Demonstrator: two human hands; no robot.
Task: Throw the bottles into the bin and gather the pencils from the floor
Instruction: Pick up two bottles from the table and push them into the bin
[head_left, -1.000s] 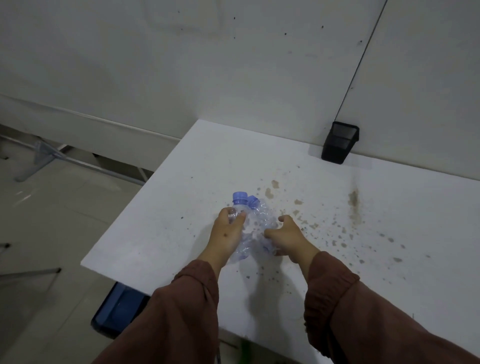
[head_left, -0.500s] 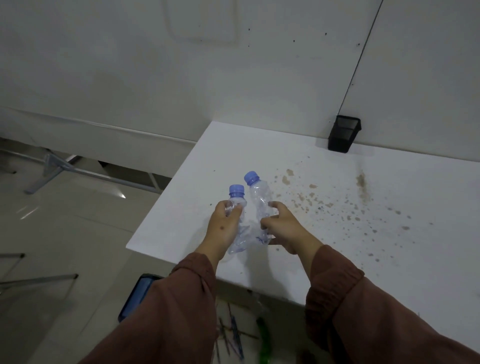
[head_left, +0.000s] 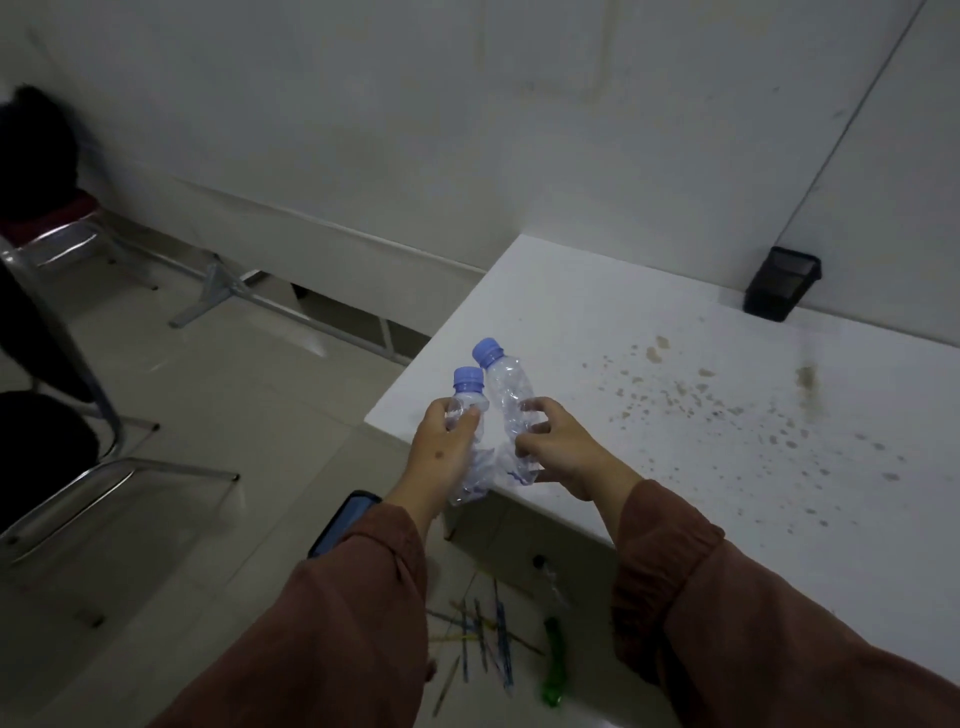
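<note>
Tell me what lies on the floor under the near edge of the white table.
Under the white table edge lie scattered pencils and a green bottle, with another clear bottle faintly visible. The sleeves cover part of the floor there, so more may be hidden.

Bare office: white table (head_left: 675, 322), metal chairs (head_left: 67, 467)

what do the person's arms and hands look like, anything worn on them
Both arms are covered by long reddish-brown sleeves, the left sleeve and the right sleeve, loose and creased, each gathered into a snug band at the wrist. The left hand and right hand are bare: no gloves, and no rings, watch or bracelet can be seen from this angle.
</note>
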